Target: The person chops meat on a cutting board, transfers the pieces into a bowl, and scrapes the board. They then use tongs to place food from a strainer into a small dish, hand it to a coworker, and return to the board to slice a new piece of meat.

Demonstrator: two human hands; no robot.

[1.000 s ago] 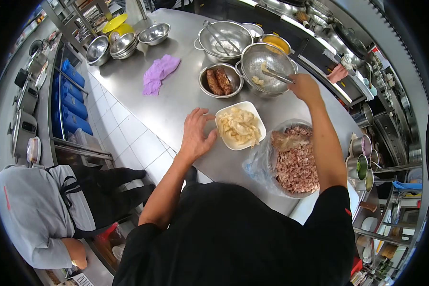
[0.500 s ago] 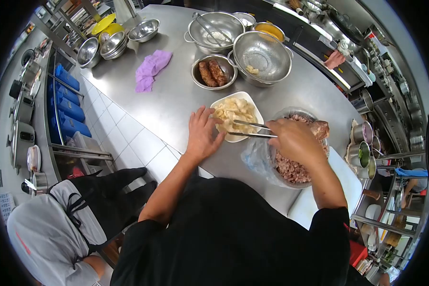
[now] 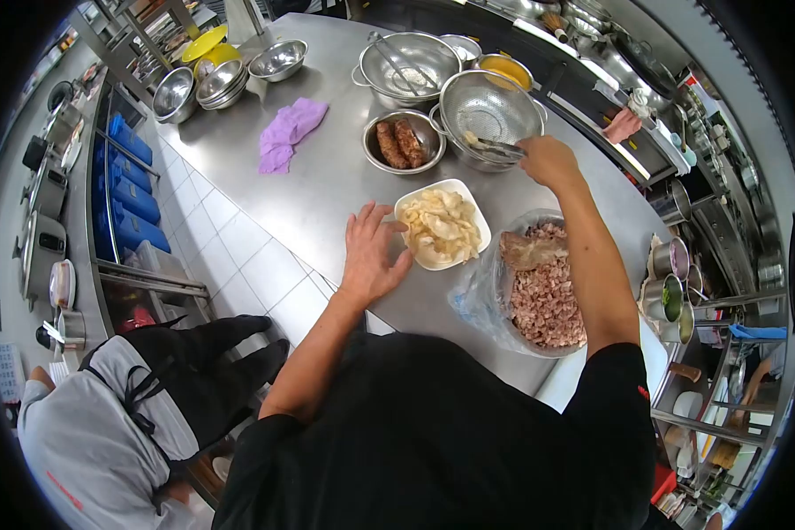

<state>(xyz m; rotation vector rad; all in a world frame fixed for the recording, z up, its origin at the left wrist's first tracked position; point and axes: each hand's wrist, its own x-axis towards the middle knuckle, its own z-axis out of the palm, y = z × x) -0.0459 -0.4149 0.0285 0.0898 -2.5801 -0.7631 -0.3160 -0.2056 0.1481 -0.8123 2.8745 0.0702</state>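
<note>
My right hand point(image 3: 549, 162) is closed around metal tongs point(image 3: 503, 148). The tongs reach into the nearer perforated colander point(image 3: 490, 104), their tips at a few pale yellowish food pieces point(image 3: 473, 138). Beside the left rim of a white square dish point(image 3: 484, 237), my left hand point(image 3: 373, 254) has its fingers spread, the tips close to or touching the rim. Pale, soft-looking food slices point(image 3: 440, 223) fill this dish. Under my right forearm is a bag-lined bowl of chopped pinkish meat point(image 3: 543, 305), with a larger browned meat piece point(image 3: 523, 251) on top.
Two browned rolls point(image 3: 399, 144) lie in a steel bowl left of the colander. Behind stands another colander point(image 3: 406, 66) with a utensil in it. A purple cloth point(image 3: 290, 134) and steel bowls point(image 3: 278, 60) sit farther left. A co-worker point(image 3: 106, 433) is at lower left.
My right hand has carried the tongs from the white dish up and away into the colander. My left hand stays at the dish's left side.
</note>
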